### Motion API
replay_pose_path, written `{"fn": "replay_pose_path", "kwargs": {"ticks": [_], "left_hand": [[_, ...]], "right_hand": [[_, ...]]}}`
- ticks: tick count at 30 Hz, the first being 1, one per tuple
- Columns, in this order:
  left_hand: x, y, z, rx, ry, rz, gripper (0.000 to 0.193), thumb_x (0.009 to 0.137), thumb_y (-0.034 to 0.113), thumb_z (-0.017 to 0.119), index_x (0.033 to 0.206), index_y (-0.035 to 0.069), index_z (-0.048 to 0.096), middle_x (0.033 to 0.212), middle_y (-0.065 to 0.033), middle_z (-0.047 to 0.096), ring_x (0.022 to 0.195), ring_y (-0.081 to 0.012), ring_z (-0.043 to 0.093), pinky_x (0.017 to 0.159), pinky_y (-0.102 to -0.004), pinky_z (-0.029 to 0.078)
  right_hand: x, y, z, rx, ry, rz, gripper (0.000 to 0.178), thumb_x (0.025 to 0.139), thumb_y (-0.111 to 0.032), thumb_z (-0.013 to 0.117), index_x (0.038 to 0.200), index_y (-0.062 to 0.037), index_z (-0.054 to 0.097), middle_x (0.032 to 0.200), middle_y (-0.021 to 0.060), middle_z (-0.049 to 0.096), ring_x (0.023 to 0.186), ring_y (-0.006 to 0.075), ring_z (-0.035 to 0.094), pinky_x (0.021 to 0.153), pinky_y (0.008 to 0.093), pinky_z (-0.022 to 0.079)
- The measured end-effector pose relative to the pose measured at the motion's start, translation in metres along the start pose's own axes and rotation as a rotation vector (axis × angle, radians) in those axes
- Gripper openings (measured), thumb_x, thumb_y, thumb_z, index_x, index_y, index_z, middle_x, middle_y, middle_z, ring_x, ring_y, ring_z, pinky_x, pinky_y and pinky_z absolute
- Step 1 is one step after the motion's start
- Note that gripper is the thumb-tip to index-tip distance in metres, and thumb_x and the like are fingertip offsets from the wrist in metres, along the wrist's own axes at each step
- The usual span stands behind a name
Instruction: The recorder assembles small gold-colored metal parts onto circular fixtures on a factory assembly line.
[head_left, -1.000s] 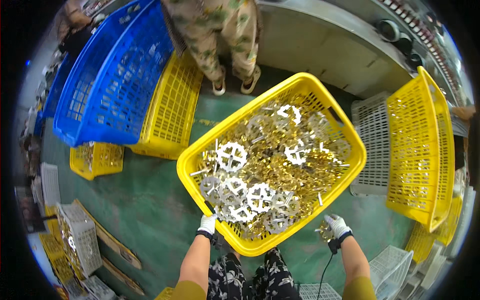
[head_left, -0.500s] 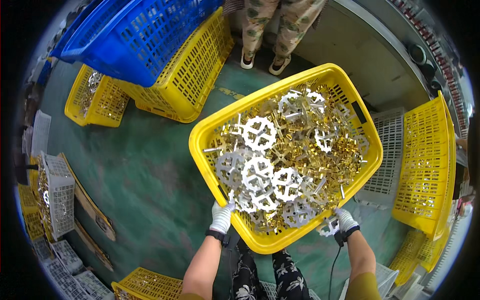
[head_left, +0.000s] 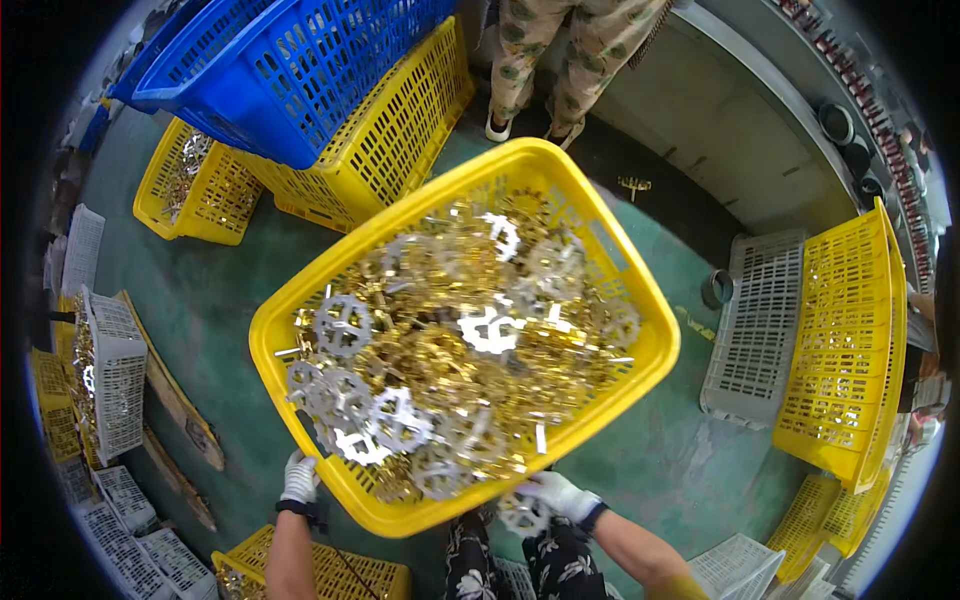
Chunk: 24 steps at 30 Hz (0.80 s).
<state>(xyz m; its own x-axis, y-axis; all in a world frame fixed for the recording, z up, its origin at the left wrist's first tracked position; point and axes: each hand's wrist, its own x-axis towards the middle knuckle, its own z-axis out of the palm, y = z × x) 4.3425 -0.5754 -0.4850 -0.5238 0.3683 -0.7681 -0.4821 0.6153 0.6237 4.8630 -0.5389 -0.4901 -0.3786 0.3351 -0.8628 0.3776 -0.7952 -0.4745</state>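
A yellow plastic basket point(head_left: 655, 365) is tilted in front of me, full of loose gold and silver metal pieces point(head_left: 480, 390). Silver toothed wheel-shaped pieces point(head_left: 343, 325) lie among them. My left hand point(head_left: 300, 478), in a white glove, is closed on the rim at the basket's lower left, its fingertips partly hidden. Under the near right edge, my gloved right hand point(head_left: 562, 494) grips the basket; the rim covers some fingers. One more silver wheel piece point(head_left: 524, 514) sticks out beside that hand, outside the basket.
A blue crate point(head_left: 300, 90) rests on a yellow crate point(head_left: 400, 130) at far left. A person's legs point(head_left: 570, 60) stand beyond my basket. To the right are a grey crate point(head_left: 750, 330) and yellow baskets point(head_left: 840, 350). Wooden strips point(head_left: 180, 400) lie on the green floor at left.
The basket has shifted to the left with both hands on it, and the pieces inside are blurred and rearranged. More gold pieces show on top. The person beyond has moved slightly.
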Motion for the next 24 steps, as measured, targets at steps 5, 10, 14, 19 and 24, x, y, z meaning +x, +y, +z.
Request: {"fn": "replay_pose_path", "kwargs": {"ticks": [5, 10, 14, 19, 24], "left_hand": [[-0.07, 0.029, -0.093, 0.727, 0.075, 0.234, 0.027, 0.082, 0.009, 0.063, 0.107, -0.001, 0.062, 0.09, -0.0071, 0.063, 0.083, -0.0158, 0.057, 0.074, -0.0291, 0.048], [-0.199, 0.056, 0.064, 0.562, -0.454, 0.169, 0.04, 0.085, 0.018, 0.07, 0.118, 0.001, 0.056, 0.102, -0.008, 0.062, 0.093, -0.0177, 0.059, 0.087, -0.0325, 0.049], [-0.321, 0.057, 0.249, 0.442, -0.88, 0.02, 0.066, 0.085, 0.026, 0.07, 0.138, 0.004, 0.038, 0.124, -0.0106, 0.052, 0.118, -0.0193, 0.049, 0.099, -0.033, 0.042], [-0.4, 0.083, 0.45, 0.267, -1.096, -0.17, 0.06, 0.082, 0.026, 0.073, 0.132, 0.005, 0.047, 0.124, -0.0091, 0.055, 0.113, -0.0197, 0.053, 0.097, -0.035, 0.044], [-0.408, 0.094, 0.591, 0.155, -0.874, -0.126, 0.036, 0.09, 0.011, 0.061, 0.123, 0.0, 0.053, 0.109, -0.0107, 0.064, 0.089, -0.0192, 0.065, 0.076, -0.0323, 0.055]], "right_hand": [[-0.005, -0.051, 0.031, -0.665, -0.201, -0.069, 0.045, 0.086, -0.027, 0.06, 0.123, -0.0026, 0.057, 0.107, 0.0217, 0.065, 0.098, 0.0346, 0.062, 0.086, 0.0365, 0.049], [-0.128, -0.11, -0.014, -0.133, 0.013, -0.143, 0.05, 0.089, -0.029, 0.063, 0.13, -0.0029, 0.051, 0.113, 0.0159, 0.064, 0.096, 0.024, 0.063, 0.087, 0.0321, 0.049], [-0.21, -0.189, -0.082, 0.272, -0.026, -0.387, 0.048, 0.093, -0.027, 0.061, 0.132, -0.0023, 0.049, 0.115, 0.0074, 0.063, 0.096, 0.0135, 0.06, 0.084, 0.0281, 0.049], [-0.259, -0.264, -0.223, 0.309, -0.202, -0.463, 0.054, 0.093, -0.036, 0.057, 0.135, -0.0036, 0.047, 0.118, 0.006, 0.06, 0.1, 0.0115, 0.057, 0.085, 0.0246, 0.045], [-0.244, -0.317, -0.407, -0.39, 0.054, -0.475, 0.061, 0.092, -0.047, 0.054, 0.132, -0.0015, 0.049, 0.129, 0.0181, 0.054, 0.122, 0.0264, 0.05, 0.105, 0.0346, 0.036]]}}
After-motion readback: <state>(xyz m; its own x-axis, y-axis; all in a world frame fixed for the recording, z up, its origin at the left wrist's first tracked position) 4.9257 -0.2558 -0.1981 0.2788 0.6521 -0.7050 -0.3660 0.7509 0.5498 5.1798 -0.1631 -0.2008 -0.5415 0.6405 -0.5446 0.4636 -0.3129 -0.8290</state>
